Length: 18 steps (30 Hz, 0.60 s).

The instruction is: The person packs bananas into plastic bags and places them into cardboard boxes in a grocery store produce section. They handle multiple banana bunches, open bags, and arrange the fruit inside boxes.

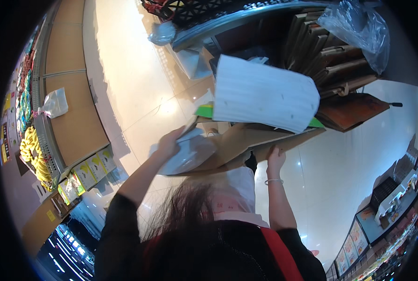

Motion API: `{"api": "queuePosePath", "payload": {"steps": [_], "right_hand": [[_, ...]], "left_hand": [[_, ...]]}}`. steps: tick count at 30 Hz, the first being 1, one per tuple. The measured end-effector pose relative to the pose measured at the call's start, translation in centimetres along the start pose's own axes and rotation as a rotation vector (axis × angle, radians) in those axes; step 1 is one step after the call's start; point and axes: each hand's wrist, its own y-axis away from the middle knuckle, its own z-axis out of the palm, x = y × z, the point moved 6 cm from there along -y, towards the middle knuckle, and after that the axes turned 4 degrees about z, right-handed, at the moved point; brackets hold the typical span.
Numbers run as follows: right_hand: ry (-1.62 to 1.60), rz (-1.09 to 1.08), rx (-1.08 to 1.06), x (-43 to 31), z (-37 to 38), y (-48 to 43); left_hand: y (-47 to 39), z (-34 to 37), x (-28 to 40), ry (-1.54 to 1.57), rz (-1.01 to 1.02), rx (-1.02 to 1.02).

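Note:
My left hand (pixel 170 142) grips the left edge of an open cardboard carton (pixel 237 138), held at waist height in front of my body. Crumpled clear plastic film (pixel 191 151) hangs over the carton beside that hand. My right hand (pixel 275 159) holds the near side of the carton, its thumb up against the board. A white foam sheet (pixel 265 93) lies across the far part of the carton and hides much of it. Green printed board (pixel 204 111) shows at the sheet's left corner.
Ahead stands a dark cart or bin (pixel 244 33) with several flattened cardboard boxes (pixel 311 45) and a clear plastic bag (pixel 360 31). Left are bananas (pixel 35 154) by a cardboard-topped display (pixel 75 116). A black crate (pixel 384 193) sits at the right. Below is a shiny tiled floor (pixel 135 80).

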Motion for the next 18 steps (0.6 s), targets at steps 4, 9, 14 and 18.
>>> {"api": "queuePosePath", "payload": {"steps": [4,9,14,18], "right_hand": [[0.009,0.02,-0.094,1.3,2.3,-3.2],[-0.484,0.625,-0.356,1.8,4.0,0.3],[-0.374,0.376,-0.406,-2.2,6.8,0.3],[-0.683,0.558,-0.46,-1.0,8.7,0.5]], "left_hand": [[-5.2,3.3,-1.6,-0.05,-0.206,-0.126],[-0.6,6.4,-4.3,0.276,-0.228,-0.097],[0.6,10.6,-3.1,-0.364,0.058,-0.323],[3.1,15.3,-0.8,-0.647,0.182,-0.448]]}}
